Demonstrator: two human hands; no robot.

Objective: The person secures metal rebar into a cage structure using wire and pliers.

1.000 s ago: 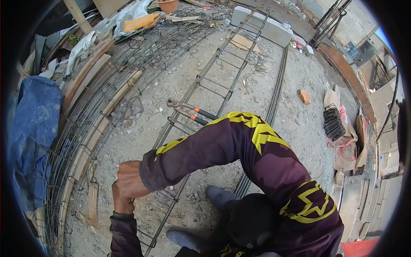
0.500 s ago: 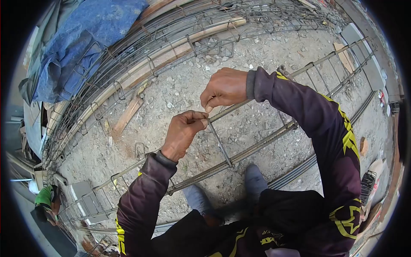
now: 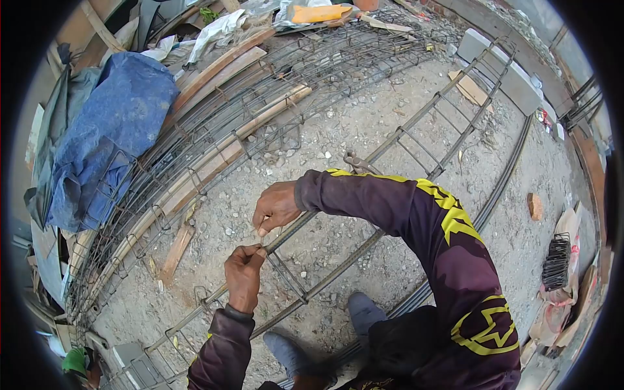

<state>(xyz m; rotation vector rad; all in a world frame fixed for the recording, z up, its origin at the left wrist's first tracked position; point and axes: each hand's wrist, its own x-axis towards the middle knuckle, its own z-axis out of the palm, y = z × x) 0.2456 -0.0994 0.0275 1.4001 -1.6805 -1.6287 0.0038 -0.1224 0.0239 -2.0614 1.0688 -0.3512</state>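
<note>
Gravelly ground (image 3: 364,130) carries a long rebar cage (image 3: 416,130) running lower-left to upper-right. Both hands meet at one bar crossing: right hand (image 3: 276,207) just above, left hand (image 3: 244,273) just below, each grip pinched shut on thin tie wire (image 3: 261,235).

Bare gravel (image 3: 364,130) between rebar ladder (image 3: 416,140) and curved rebar cages (image 3: 214,136): passable. Left blocked by cages, planks (image 3: 195,172), blue tarp (image 3: 107,136). Long bars (image 3: 500,179) bound right.
</note>
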